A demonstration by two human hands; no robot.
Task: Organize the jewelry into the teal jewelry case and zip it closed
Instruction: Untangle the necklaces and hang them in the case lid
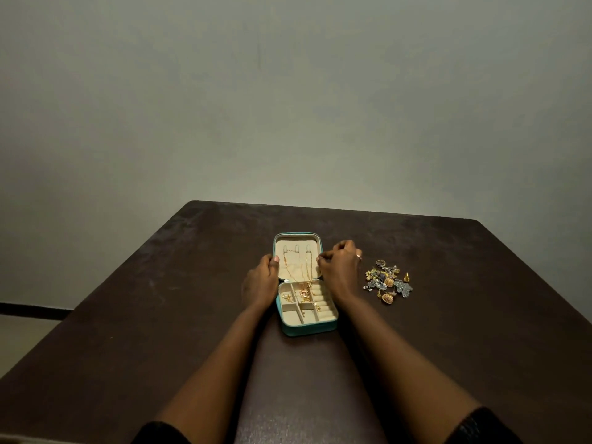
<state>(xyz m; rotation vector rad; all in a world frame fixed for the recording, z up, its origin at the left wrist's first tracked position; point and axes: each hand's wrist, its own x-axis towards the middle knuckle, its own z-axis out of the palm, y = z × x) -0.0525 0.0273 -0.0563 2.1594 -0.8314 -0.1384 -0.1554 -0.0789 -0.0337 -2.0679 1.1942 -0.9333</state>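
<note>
The teal jewelry case (pixel 308 330) lies open flat on the tabletop (pixel 144 315) between the two hands, its lid (pixel 296 234) on the far side. The left hand (pixel 261 280) holds the lid's left rim, thumb on top. The right hand (pixel 341 267) sits at the lid's right rim with its fingers curled; whether they pinch the rim or a chain I cannot tell. Gold chains (pixel 302 277) trail from the lid into the tray nearer the wrists. Right of the right hand, apart from it, lies the loose jewelry pile (pixel 387 283). Its pieces look light, small and prone to tangle, and the chains limp. They are best pinched singly by a clasp or hook. The case seems stiff-walled and easy to steady at its rim.
</note>
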